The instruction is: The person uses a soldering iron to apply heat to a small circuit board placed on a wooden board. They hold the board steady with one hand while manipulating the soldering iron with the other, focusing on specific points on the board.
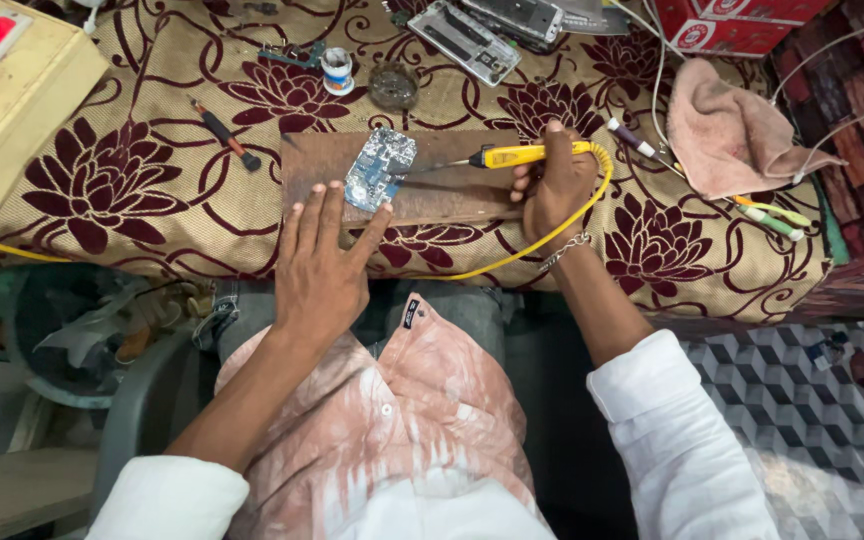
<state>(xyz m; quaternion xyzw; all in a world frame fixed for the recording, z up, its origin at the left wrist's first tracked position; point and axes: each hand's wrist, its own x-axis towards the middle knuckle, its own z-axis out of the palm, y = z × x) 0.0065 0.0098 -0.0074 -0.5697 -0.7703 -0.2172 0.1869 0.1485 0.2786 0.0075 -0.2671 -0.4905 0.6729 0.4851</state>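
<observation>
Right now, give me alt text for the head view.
The right hand holds a yellow soldering iron, tip at a circuit board on a wooden block. The left hand rests flat beside the board, on a floral cloth.

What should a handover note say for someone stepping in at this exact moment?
Left hand: flat on the wooden board, fingertips against the circuit board, steadying it.
Right hand: gripping the yellow soldering iron, tip at the circuit board's right edge.
The wooden board lies on the flowered cloth; a screwdriver lies to its left, a small jar behind it.
Done: circuit board laid on the wooden board, iron brought to it.
Left: work at the tip looks unfinished; the joint itself is too small to judge.
</observation>
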